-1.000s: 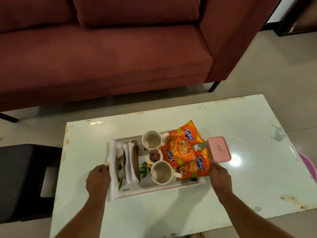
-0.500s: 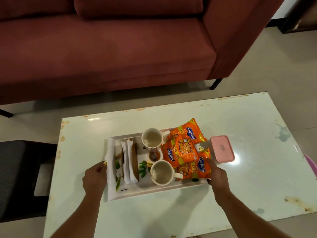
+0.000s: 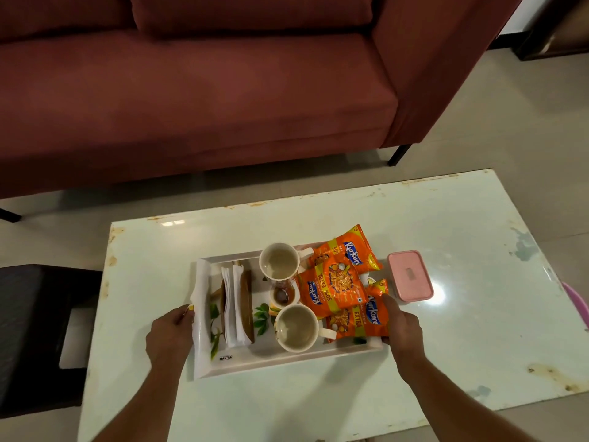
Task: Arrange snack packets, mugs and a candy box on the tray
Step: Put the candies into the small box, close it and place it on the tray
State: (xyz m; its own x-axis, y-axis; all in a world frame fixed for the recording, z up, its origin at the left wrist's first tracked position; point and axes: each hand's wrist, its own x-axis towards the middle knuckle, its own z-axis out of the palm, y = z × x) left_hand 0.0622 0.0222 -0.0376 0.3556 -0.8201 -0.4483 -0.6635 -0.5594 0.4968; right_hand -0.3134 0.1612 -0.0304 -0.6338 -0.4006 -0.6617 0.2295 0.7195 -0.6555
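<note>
A white rectangular tray (image 3: 274, 360) sits on the white table. On it stand two cream mugs, one at the back (image 3: 279, 261) and one at the front (image 3: 297, 328). Three orange snack packets overlap on its right side: back (image 3: 350, 250), middle (image 3: 334, 290) and front (image 3: 360, 323). A pink candy box (image 3: 409, 275) rests on the table just right of the tray. My left hand (image 3: 172, 333) grips the tray's left rim. My right hand (image 3: 400, 327) grips the tray's right rim beside the front packet.
A stack of white napkins with a brown holder (image 3: 237, 304) and a small sauce dish (image 3: 282, 295) also lie on the tray. A maroon sofa (image 3: 197, 90) stands beyond the table (image 3: 478, 314). A dark stool (image 3: 35, 330) is at the left.
Both hands stay on the tray's two ends. The view has shifted slightly; the tray and its contents look unmoved on the table.
</note>
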